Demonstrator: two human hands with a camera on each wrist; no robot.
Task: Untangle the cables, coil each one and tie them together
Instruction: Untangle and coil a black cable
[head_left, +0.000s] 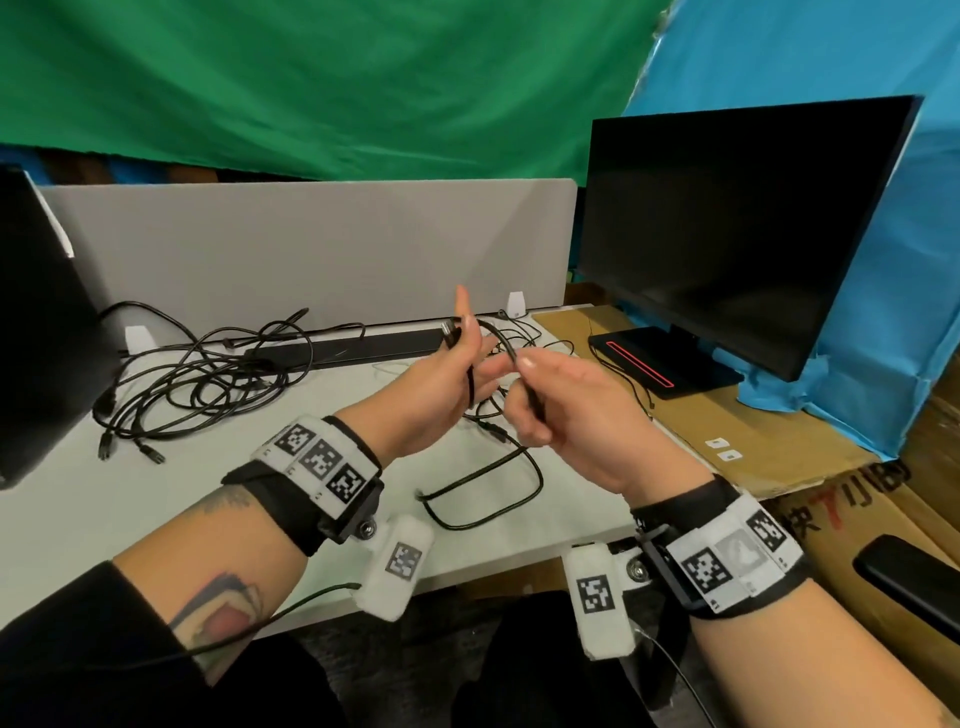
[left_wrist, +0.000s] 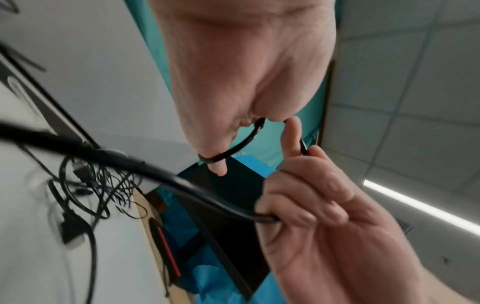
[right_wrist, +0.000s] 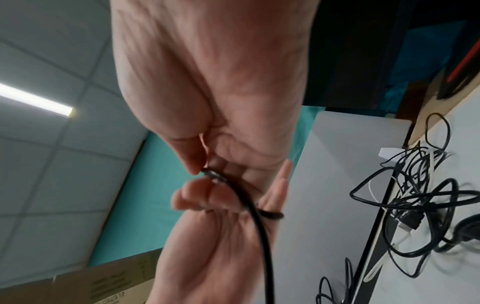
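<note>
Item, one black cable (head_left: 506, 345): thin, round, smooth-sheathed, held above the tabletop (head_left: 270, 483) between both hands. Left hand (head_left: 441, 384) curled round it, metal-tipped plug end standing up beside the raised thumb. Right hand (head_left: 561, 400) pinching the same cable, fingers folded. Its slack looped on the pale matte tabletop. Further black cables (head_left: 197, 374) lay tangled to the left, near a grey divider panel (head_left: 311, 249).

A cable tangle (head_left: 197, 374) lies on the desk (head_left: 78, 525) at left — the divider (head_left: 311, 249) behind it, the monitor (head_left: 727, 234) right on cardboard (head_left: 769, 447).
</note>
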